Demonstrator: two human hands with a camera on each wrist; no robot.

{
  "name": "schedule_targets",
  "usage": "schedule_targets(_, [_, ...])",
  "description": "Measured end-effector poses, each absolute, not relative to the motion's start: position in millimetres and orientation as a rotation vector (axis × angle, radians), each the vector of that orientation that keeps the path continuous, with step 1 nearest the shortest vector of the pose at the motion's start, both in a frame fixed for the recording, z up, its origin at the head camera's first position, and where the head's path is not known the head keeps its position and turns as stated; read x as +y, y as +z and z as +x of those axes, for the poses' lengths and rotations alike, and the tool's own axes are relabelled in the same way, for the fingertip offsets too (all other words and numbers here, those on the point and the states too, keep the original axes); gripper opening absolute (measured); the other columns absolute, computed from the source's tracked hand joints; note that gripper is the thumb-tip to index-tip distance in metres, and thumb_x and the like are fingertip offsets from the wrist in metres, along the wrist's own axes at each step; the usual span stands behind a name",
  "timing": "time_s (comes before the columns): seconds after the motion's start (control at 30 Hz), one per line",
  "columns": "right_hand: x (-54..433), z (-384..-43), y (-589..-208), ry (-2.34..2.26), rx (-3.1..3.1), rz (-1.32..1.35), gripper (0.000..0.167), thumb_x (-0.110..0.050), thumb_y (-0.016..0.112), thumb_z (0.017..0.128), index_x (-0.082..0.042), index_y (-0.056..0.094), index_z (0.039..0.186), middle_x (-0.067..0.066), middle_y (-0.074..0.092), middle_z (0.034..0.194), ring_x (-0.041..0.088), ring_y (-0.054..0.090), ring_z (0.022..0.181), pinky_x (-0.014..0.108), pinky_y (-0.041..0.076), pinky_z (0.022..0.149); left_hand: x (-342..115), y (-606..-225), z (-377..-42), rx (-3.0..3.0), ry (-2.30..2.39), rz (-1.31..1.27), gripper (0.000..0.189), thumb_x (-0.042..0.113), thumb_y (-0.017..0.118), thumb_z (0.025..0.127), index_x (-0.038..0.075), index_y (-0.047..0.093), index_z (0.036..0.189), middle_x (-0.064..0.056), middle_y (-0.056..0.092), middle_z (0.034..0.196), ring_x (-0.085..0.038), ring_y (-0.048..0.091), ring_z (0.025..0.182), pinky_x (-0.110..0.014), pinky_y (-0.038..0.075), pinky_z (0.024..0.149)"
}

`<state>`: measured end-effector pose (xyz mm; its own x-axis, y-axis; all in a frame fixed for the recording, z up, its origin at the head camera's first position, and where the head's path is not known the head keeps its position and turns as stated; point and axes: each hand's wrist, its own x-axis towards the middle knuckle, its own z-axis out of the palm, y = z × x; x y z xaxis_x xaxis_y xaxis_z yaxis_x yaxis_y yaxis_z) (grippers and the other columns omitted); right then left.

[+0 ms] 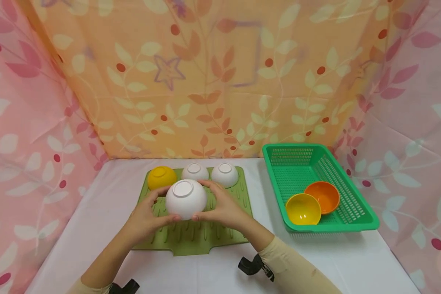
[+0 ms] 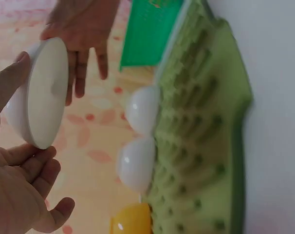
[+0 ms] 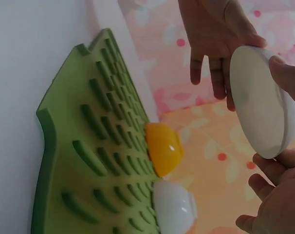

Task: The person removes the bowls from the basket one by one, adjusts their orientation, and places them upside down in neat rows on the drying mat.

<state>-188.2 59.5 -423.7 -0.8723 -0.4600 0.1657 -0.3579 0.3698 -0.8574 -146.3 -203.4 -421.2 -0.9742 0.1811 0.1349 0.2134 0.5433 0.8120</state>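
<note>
- The white bowl is near the middle of the frame, just left of center, lifted above the mat and turned over, its foot ring toward the head camera and its mouth down.
- It looks smooth, stiff and fairly light; the glossy wall may be slippery, and if it is ceramic, a knock could chip it. The sides near the rim seem the surest hold, one hand opposite the other.
- Both hands grip it this way: the left hand on its left side and the right hand on its right, thumbs at the near edge, fingers curled round the far side.
- Below it, the green mat with raised ridges lies on the bench. Along its far edge, three bowls sit upside down: a yellow bowl at the left, then a middle bowl and a right-hand bowl, both white.
- At the right of the frame stands a green basket with slotted walls. Its near part holds a deep-yellow bowl and an orange bowl, mouths up and tilted; the first partly overlaps the second in view.
- Behind everything hangs a leaf-patterned curtain.
</note>
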Motion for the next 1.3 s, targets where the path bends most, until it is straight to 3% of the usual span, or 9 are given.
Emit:
schedule_targets(0.3, [-7,-213,-450,-1.239,2.602,-0.833,0.099,-0.051,0.092,0.071,-0.023,0.046,0.154,0.002,0.048,0.15,0.024,0.044,0.139,0.054,0.043,0.109,-270,-443,-157,-2.878,-1.255,-0.269,0.095,0.051,0.087,0.077,0.008,0.044,0.151,-0.018,0.048,0.147,-0.042,0.038,0.139,-0.072,0.032,0.106])
schedule_targets(0.5, [-42,-227,-471,-1.121,2.669,-0.824,0.095,-0.051,0.092,0.071,-0.022,0.05,0.151,-0.001,0.054,0.145,0.02,0.047,0.136,0.047,0.038,0.113,-298,-460,-168,-2.947,-1.238,-0.223,0.097,0.051,0.086,0.079,0.007,0.041,0.152,-0.024,0.041,0.152,-0.048,0.034,0.14,-0.081,0.029,0.102])
schedule_targets(0.63, [-57,-234,-487,-1.061,2.698,-0.824,0.092,-0.05,0.092,0.071,-0.022,0.052,0.149,-0.003,0.058,0.142,0.018,0.049,0.133,0.044,0.034,0.113,-308,-475,-176,-2.976,-1.205,-0.231,0.098,0.051,0.086,0.078,0.003,0.041,0.151,-0.027,0.042,0.15,-0.05,0.034,0.139,-0.08,0.029,0.103])
schedule_targets(0.9, [-73,-236,-499,-0.883,2.782,-0.825,0.088,-0.051,0.092,0.07,-0.023,0.056,0.145,-0.006,0.062,0.137,0.018,0.052,0.127,0.039,0.033,0.1,-318,-498,-184,-3.037,-1.062,-0.267,0.098,0.052,0.088,0.075,-0.003,0.047,0.144,-0.028,0.052,0.143,-0.051,0.042,0.132,-0.078,0.032,0.101])
schedule_targets(1.07, [-78,-234,-504,-0.797,2.828,-0.824,0.09,-0.053,0.092,0.07,-0.021,0.055,0.145,-0.004,0.06,0.138,0.022,0.048,0.131,0.045,0.03,0.107,-320,-501,-184,-3.044,-1.004,-0.279,0.096,0.052,0.09,0.072,-0.003,0.051,0.14,-0.027,0.056,0.139,-0.051,0.045,0.128,-0.08,0.029,0.097])
schedule_targets(1.3, [-79,-231,-506,-0.758,2.867,-0.836,0.089,-0.055,0.092,0.069,-0.021,0.056,0.143,-0.005,0.06,0.137,0.021,0.048,0.131,0.045,0.028,0.11,-322,-502,-184,-3.038,-0.935,-0.302,0.096,0.051,0.092,0.07,-0.004,0.052,0.139,-0.027,0.057,0.135,-0.049,0.048,0.124,-0.078,0.033,0.095])
